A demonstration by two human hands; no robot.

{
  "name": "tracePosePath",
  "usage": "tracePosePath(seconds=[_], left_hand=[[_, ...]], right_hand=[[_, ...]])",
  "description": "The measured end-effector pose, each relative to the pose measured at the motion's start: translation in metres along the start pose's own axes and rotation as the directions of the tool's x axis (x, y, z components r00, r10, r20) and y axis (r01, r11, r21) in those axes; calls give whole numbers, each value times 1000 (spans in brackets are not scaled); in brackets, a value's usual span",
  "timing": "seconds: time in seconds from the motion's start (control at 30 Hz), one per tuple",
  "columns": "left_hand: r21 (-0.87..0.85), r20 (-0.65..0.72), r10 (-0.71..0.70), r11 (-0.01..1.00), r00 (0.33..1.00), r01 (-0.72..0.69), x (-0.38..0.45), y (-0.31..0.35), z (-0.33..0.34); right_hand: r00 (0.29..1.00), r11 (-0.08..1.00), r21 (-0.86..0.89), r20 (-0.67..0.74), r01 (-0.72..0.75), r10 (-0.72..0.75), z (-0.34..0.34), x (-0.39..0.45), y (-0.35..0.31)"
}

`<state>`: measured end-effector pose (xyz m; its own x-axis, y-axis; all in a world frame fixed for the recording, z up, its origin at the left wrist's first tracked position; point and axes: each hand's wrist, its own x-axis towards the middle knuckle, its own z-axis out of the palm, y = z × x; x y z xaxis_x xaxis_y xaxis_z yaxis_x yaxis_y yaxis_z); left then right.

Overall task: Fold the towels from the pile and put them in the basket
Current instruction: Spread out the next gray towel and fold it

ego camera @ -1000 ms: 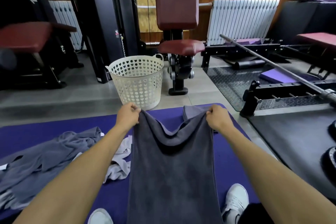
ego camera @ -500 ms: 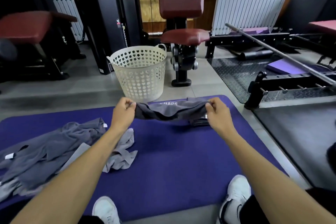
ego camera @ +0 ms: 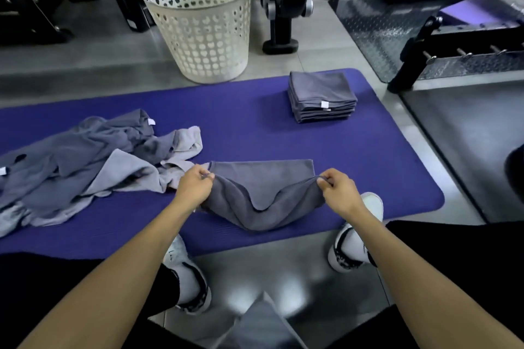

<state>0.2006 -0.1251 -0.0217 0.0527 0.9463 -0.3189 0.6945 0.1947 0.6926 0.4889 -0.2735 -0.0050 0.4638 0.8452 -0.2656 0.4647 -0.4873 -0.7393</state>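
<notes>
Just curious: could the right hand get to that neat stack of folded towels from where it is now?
Probably yes: bare purple mat lies between the right hand and the folded stack, but that hand is pinching the dark towel.

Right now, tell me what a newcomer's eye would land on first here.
Both hands, left hand and right hand, pinch a dark grey towel over the purple mat. A folded stack sits at the mat's far right, a loose pile at its left. Beyond the mat stands the white basket.
</notes>
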Motion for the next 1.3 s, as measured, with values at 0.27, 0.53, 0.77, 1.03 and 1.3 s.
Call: tracePosePath(seconds=[0.27, 0.53, 0.77, 1.03, 1.3], left_hand=[[179, 137, 38, 982, 990, -62, 10, -13, 48], [15, 519, 476, 825, 710, -565, -9, 65, 101], [-121, 494, 451, 882, 743, -455, 12, 70, 118], [-83, 411, 415, 904, 812, -420, 69, 91, 138], [100, 529, 277, 918, 802, -383, 147, 99, 226]], right_hand=[[995, 988, 134, 66, -79, 70, 28, 22, 16], [983, 961, 276, 175, -3, -47, 23, 34, 13], [983, 969, 248, 181, -21, -25, 23, 41, 22], [972, 975, 152, 195, -162, 131, 35, 61, 70], [922, 903, 228, 224, -363, 315, 57, 79, 132]])
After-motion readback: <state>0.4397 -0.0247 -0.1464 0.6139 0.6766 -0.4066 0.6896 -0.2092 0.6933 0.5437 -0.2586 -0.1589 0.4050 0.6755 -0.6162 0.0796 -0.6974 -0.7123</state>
